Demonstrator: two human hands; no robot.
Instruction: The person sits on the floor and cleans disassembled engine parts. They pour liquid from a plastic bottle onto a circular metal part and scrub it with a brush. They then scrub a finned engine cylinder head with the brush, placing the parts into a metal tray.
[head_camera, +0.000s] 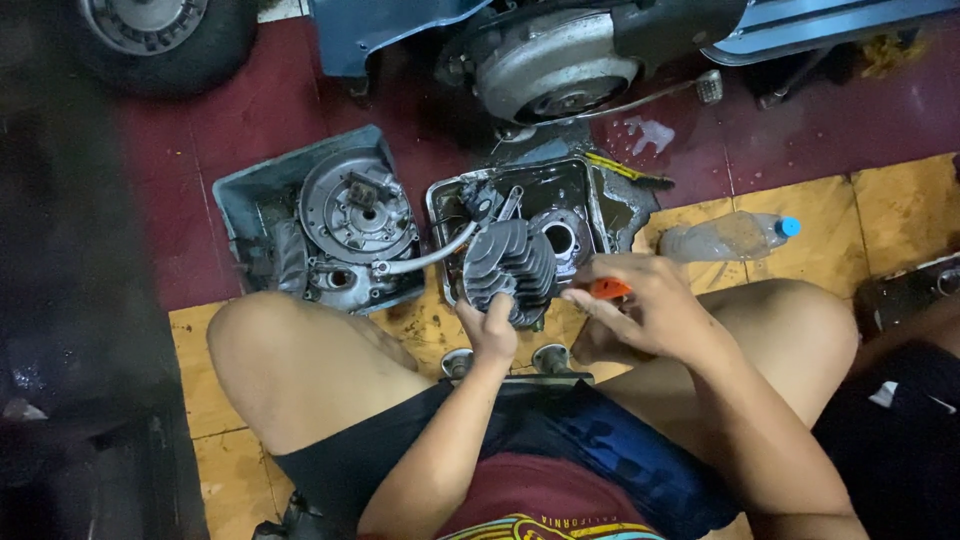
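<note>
Head view: we note left hand closed around finned engine cylinder, held up just above oily metal tray. Right hand beside it, fingers pinched on orange-handled tool, tip toward cylinder. We judge cleaning of cylinder in hand; next move calls for steady grip. Engine casing left of hands; plastic bottle beyond right hand.

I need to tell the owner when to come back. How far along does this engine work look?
Teardown looks done: the finned cylinder is off the scooter engine, and a flywheel assembly sits in the grey tray. In hand: the left hand holds the cylinder over the oily metal pan, while the right hand works it with an orange-handled tool. Reassembly seemingly remains.
</note>
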